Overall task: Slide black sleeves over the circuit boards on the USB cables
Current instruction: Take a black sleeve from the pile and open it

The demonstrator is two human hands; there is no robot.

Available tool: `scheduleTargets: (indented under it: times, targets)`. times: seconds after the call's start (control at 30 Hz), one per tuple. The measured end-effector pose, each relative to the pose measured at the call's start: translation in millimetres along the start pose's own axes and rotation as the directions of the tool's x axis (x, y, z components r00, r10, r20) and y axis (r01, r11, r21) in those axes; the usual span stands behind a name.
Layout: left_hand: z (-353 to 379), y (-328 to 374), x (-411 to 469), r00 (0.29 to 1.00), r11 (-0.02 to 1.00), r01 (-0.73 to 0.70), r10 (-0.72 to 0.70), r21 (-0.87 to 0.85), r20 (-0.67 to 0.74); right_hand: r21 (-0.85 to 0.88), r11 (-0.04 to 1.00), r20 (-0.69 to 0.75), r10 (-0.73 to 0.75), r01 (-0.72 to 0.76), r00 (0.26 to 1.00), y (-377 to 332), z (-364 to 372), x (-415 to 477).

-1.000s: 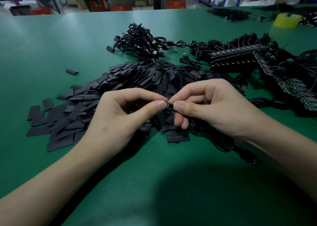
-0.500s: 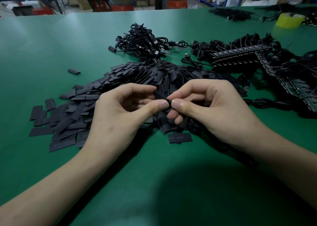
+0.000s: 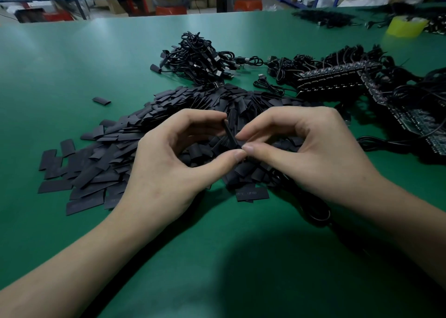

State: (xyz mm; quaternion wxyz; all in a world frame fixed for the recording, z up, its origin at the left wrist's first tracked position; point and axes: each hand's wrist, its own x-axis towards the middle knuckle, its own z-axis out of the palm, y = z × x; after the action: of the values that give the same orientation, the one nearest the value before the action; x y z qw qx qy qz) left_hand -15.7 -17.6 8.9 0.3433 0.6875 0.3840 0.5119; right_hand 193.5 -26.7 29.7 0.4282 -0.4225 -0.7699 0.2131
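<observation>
Green table (image 3: 72,64): sleeve pile (image 3: 115,163), cable bundle (image 3: 200,56), PCBs (image 3: 337,76).

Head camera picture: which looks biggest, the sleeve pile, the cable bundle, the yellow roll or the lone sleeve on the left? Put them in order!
1. Sleeve pile
2. Cable bundle
3. Yellow roll, though it sits far back, so its real size is unsure
4. Lone sleeve

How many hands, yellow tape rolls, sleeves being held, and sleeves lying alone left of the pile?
Hands: 2, left hand and right hand
Yellow tape roll: 1
Held sleeve: 1
Lone sleeve: 1
Total: 5
</observation>
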Motion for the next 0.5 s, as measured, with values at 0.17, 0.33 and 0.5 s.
scheduleTargets:
  times: [0.17, 0.33, 0.5]
  targets:
    - [-1.2, 0.4, 0.5, 1.000, 1.000, -0.004, 0.004, -0.017, 0.013, -0.194, 0.964, -0.048, -0.197, 0.184, 0.979, -1.0, -1.5, -0.9]
    - [-2.7, 1.5, 0.9, 0.999, 1.000, -0.030, 0.030, 0.000, 0.035, -0.289, 0.928, -0.055, -0.262, 0.236, 0.963, -1.8, -0.8, -2.7]
    - [-1.2, 2.6, 1.0, 0.998, 0.998, -0.057, 0.055, 0.037, 0.044, -0.213, 0.958, -0.055, -0.208, 0.192, 0.977, -3.0, 1.2, -4.4]
